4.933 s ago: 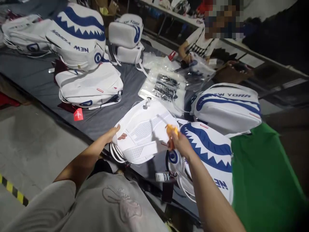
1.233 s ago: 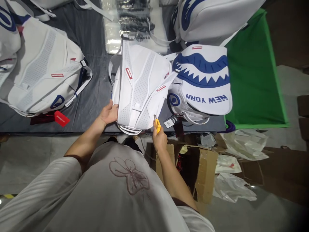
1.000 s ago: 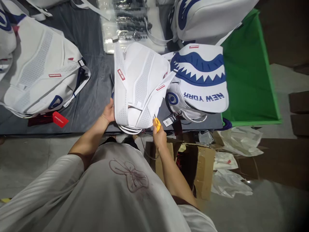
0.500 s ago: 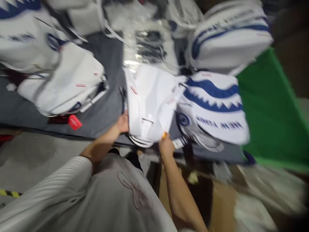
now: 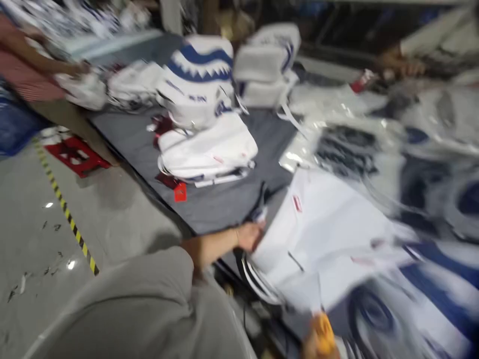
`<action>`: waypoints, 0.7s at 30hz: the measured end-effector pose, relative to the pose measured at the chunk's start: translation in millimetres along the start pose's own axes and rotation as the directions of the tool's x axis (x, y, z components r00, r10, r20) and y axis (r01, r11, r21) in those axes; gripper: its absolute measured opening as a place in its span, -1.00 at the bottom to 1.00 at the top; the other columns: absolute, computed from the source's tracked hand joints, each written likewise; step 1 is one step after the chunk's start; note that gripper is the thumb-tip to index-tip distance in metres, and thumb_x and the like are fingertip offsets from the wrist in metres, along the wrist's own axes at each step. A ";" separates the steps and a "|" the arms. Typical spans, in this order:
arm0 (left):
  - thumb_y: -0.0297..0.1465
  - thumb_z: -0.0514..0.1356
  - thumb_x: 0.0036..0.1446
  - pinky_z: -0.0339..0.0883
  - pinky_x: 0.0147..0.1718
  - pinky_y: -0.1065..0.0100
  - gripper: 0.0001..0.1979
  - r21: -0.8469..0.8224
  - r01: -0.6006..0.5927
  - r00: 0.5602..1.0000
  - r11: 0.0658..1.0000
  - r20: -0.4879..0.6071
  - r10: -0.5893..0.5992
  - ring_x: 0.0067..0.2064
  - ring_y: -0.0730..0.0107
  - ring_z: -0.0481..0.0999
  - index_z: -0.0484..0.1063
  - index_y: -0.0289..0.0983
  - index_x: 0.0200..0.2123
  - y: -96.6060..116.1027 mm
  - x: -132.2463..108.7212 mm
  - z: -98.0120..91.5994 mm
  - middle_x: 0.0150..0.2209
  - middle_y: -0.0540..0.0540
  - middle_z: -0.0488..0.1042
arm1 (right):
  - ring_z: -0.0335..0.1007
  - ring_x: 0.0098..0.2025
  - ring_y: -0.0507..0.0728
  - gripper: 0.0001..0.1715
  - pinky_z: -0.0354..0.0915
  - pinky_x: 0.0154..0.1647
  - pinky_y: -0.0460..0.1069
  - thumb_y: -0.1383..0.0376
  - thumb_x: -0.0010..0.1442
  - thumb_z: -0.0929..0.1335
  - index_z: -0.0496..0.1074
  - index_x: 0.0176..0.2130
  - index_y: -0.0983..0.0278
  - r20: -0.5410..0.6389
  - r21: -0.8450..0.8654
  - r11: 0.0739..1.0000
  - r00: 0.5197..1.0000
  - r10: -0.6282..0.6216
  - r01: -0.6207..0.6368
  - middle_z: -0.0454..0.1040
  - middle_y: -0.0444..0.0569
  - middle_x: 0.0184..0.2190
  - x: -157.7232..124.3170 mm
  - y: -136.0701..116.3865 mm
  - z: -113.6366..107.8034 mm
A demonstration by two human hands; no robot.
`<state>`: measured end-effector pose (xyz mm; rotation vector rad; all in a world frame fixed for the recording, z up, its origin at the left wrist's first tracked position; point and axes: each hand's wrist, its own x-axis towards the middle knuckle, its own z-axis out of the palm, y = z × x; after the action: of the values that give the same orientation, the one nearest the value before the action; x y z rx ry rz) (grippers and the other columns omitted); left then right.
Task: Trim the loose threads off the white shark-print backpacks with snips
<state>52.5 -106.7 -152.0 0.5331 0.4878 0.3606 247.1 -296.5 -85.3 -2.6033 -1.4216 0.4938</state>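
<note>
- Since half a second ago the view has swung up and left; the bag [image 5: 329, 244] now sits at 3 o'clock of centre, blurred.
- Right hand [image 5: 310, 350], cut off at 6 o'clock, is closed round a yellow tool [image 5: 324, 331] just below the bag's near edge.
- Left hand [image 5: 249, 235] curls onto the bag's left edge at the table [image 5: 224, 209] rim; how firmly, I cannot tell.
- Bag and tool remain in hand, so the work looks uninterrupted.
- A shark bag [image 5: 419, 299] lies at 4 o'clock.
- A stack [image 5: 204, 94] stands at 11 o'clock.
- Farthest: a co-worker's sleeve [image 5: 22, 75] at 10 o'clock and another person's hand [image 5: 392, 62] at 1 o'clock.
</note>
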 end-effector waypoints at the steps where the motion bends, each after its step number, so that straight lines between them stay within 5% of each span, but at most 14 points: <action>1: 0.16 -0.10 0.13 0.19 0.10 -0.21 -0.18 -0.029 -0.009 1.000 1.000 0.002 0.009 -0.06 -0.12 0.55 0.46 -0.45 0.01 4.0 -4.9 1.3 -0.20 -0.37 0.58 | 0.53 -0.29 0.39 -0.18 0.35 -0.44 0.16 -0.14 0.32 0.10 0.25 0.28 0.33 0.024 -0.017 0.996 0.996 0.092 -0.091 0.53 0.27 -0.31 -10.8 6.8 4.9; 3: 0.15 -0.07 0.16 0.16 0.15 -0.16 -0.21 -0.118 -0.032 0.998 0.993 0.049 0.038 0.02 -0.10 0.52 0.43 -0.43 0.05 13.0 -6.9 -0.8 -0.14 -0.36 0.59 | 0.52 -0.35 0.37 -0.29 0.30 -0.42 0.11 0.00 0.36 0.09 0.28 0.22 0.43 0.098 -0.031 0.965 0.960 0.261 -0.259 0.53 0.27 -0.38 -26.9 17.6 14.2; 9: 0.16 0.02 0.16 0.11 0.23 -0.08 -0.22 -0.276 0.021 0.984 0.961 0.174 0.028 0.16 -0.12 0.44 0.40 -0.42 0.09 19.8 -1.2 -4.2 -0.04 -0.35 0.57 | 0.49 -0.34 0.32 -0.42 0.22 -0.38 0.04 0.03 0.37 0.09 0.34 0.07 0.38 0.056 0.076 0.954 0.956 0.287 -0.291 0.52 0.19 -0.39 -91.6 40.6 19.9; 13: 0.12 -0.01 0.21 0.11 0.24 -0.07 -0.24 -0.284 0.017 0.988 0.959 0.150 0.027 0.16 -0.11 0.45 0.37 -0.43 0.13 18.5 -8.1 4.2 -0.02 -0.35 0.56 | 0.45 -0.46 0.27 -0.44 0.20 -0.48 0.02 0.04 0.36 0.06 0.36 0.02 0.32 0.207 0.195 0.932 0.942 0.265 -0.305 0.48 0.06 -0.50 -147.1 24.2 30.9; 17: 0.07 0.03 0.22 0.16 0.21 -0.07 -0.30 -0.246 0.011 0.989 0.969 0.144 0.026 0.14 -0.12 0.46 0.36 -0.42 0.14 24.9 -0.7 13.2 -0.01 -0.34 0.55 | 0.49 -0.39 0.24 -0.57 0.19 -0.45 -0.01 0.10 0.36 0.12 0.38 -0.02 0.25 0.309 0.134 0.968 0.937 0.163 -0.213 0.52 0.02 -0.43 -142.9 -3.5 49.0; 19: 0.05 0.06 0.20 0.18 0.19 -0.09 -0.30 -0.125 -0.031 0.998 0.992 0.059 0.038 0.17 -0.15 0.42 0.34 -0.41 0.15 26.5 -3.6 21.1 0.01 -0.36 0.53 | 0.51 -0.35 0.24 -0.56 0.23 -0.43 0.00 0.10 0.38 0.11 0.39 -0.02 0.26 0.315 0.079 0.981 0.938 0.145 -0.178 0.54 0.05 -0.39 -131.9 -8.6 50.0; 21: 0.02 0.08 0.19 0.15 0.20 -0.13 -0.32 0.141 -0.129 0.971 0.982 -0.183 0.154 0.21 -0.18 0.35 0.31 -0.38 0.19 21.0 -21.5 32.4 0.06 -0.37 0.49 | 0.52 -0.37 0.23 -0.54 0.28 -0.46 0.01 0.06 0.39 0.11 0.38 0.03 0.22 0.277 0.050 0.988 0.953 0.126 -0.145 0.56 0.05 -0.35 -119.2 -12.3 46.0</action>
<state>47.7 -112.2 -108.5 0.6632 0.6654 0.5233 161.6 -391.3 -98.9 -2.6687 -1.2717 0.9360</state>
